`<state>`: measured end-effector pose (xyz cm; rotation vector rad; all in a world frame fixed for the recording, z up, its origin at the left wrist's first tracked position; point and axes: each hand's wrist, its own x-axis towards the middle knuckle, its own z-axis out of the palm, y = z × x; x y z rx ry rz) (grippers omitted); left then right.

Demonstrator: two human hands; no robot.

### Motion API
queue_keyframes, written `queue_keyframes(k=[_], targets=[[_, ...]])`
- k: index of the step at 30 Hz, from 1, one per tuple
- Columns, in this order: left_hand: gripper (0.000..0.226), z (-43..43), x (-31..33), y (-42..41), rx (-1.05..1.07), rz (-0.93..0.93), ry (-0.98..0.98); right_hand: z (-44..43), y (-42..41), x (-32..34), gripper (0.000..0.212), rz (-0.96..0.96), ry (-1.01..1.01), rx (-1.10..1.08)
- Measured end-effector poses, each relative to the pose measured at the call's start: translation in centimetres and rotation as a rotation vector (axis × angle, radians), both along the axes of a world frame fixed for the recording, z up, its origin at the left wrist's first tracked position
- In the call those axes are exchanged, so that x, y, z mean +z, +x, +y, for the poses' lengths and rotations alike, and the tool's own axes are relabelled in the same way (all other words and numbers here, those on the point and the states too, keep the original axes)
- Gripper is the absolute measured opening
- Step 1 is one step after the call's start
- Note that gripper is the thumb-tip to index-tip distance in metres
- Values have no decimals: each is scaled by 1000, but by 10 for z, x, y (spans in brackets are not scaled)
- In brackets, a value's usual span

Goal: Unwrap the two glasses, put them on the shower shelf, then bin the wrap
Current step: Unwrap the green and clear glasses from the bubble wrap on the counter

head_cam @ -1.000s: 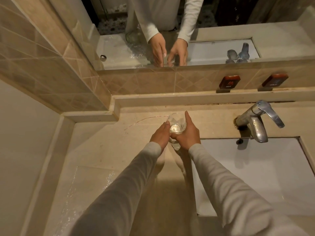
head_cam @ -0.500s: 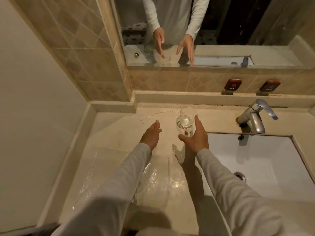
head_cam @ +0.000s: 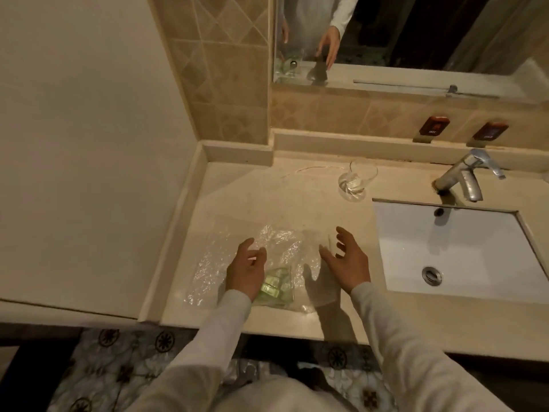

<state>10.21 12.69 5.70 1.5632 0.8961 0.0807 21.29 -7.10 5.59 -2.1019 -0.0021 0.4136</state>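
Observation:
A clear glass (head_cam: 356,180) stands upright and bare at the back of the beige counter (head_cam: 237,191), left of the tap. Near the counter's front edge lies crinkled bubble wrap (head_cam: 276,242) with a greenish glass object (head_cam: 274,285) inside it. My left hand (head_cam: 245,269) hovers over the wrap's left part, fingers loosely spread, partly covering the green object. My right hand (head_cam: 346,258) is spread open above the wrap's right edge. Neither hand holds anything.
A white basin (head_cam: 463,248) with a drain is sunk into the counter on the right, a chrome tap (head_cam: 466,176) behind it. A mirror (head_cam: 386,31) and tiled wall rise at the back. Patterned floor shows below the counter edge.
Both hands have let go of the clear glass, left it standing at the back, and pulled back toward the wrapped bundle near the front edge. The view has tilted down.

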Motion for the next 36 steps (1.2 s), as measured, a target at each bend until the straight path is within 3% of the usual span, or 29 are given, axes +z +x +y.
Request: queue_keyframes(k=[9,21,24,32,36], targets=[[34,-10,-28,-45,-86,97,94,-5,-56,-16,49,49,26,-6],[42,-39,-63,-36,-40,319,87,-26,-40,-30,31,156,40,93],[57,-50,-71,-30,-62,307,89,-34,-34,-33,31,168,59,100],[46,-59,-68,-33,44,134,191,-56,-24,-30,20,155,86,-20],[46,-65,-71,-33,-64,213,124,-61,-26,-24,19,164,100,-44]])
